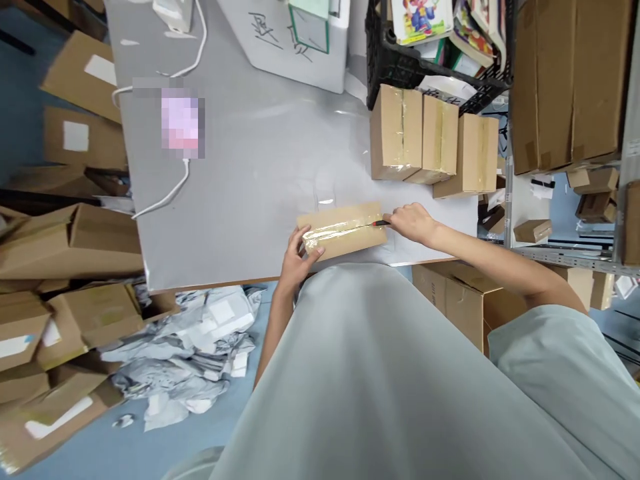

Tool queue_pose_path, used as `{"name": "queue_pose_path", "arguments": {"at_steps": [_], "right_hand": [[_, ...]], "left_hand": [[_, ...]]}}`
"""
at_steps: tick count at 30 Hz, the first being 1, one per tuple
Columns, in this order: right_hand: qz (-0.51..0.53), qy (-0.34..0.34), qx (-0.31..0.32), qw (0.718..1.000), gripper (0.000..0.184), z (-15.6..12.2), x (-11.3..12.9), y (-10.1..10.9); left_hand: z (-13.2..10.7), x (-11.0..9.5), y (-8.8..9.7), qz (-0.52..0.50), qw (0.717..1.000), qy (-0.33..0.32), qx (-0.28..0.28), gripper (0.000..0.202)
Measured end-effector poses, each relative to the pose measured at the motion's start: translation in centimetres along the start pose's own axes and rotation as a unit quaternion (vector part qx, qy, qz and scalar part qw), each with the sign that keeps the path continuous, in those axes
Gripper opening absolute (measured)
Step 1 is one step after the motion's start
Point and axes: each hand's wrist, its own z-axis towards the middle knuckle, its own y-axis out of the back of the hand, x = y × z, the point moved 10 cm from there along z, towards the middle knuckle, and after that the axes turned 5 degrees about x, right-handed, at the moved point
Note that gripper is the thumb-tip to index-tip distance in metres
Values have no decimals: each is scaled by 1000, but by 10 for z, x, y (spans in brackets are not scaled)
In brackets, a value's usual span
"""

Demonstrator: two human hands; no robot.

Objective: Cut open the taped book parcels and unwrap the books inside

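One camera sits on the person's head, up above the fingers (295, 241), and looks forward and down at them. They look small, near the middle of the view. It sees the shirt (370, 360) closer than the fingers, the desk (250, 160) past them, and the floor (115, 447) low to their left.

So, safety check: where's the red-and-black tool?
Right of centre in the head view, the red-and-black tool is in the right hand, at the right end of the box the left hand touches.
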Motion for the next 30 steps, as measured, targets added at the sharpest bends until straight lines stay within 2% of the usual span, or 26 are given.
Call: {"name": "queue_pose_path", "arguments": {"at_steps": [3, 6, 8, 10, 11, 13, 15, 17, 18, 20, 22, 24, 28, 30], "right_hand": [[10, -93, -3, 996, 38, -25, -71, -24], [26, -183, 29, 982, 40, -58, -128, -64], [52, -203, 11, 978, 42, -78, -144, -89], [97, -216, -25, 971, 44, -94, -143, -112], [125, -223, -39, 966, 45, -100, -138, -123], [185, -237, -55, 952, 44, -104, -122, -145], [245, -248, -62, 935, 42, -104, -101, -162], [299, -256, -74, 916, 42, -102, -82, -172], [325, -259, -83, 906, 42, -102, -75, -176], [370, -262, -105, 885, 42, -105, -64, -181], [410, -266, -130, 863, 42, -111, -59, -186], [446, -271, -163, 837, 43, -118, -58, -191], [529, -257, -269, 763, 51, -136, -63, -188], [574, -236, -322, 715, 57, -142, -66, -180]], "left_hand": [[0, -4, -1, 27, 1000, -2, 5, 96], [-3, -14, 3, 83, 996, -15, 6, 88], [-4, -28, 7, 142, 989, -31, -14, 80], [-1, -50, 6, 211, 975, -55, -47, 78], [4, -64, -1, 243, 966, -70, -55, 82], [18, -91, -34, 295, 950, -104, -26, 100], [35, -110, -88, 322, 935, -140, 58, 121], [51, -119, -140, 345, 913, -165, 139, 133], [58, -120, -160, 359, 904, -168, 160, 136], [69, -124, -183, 382, 892, -174, 169, 140], [74, -133, -187, 388, 889, -184, 161, 141], [71, -149, -179, 380, 891, -195, 151, 143], [51, -184, -143, 339, 913, -199, 107, 153], [38, -188, -128, 310, 927, -196, 82, 159]]}}
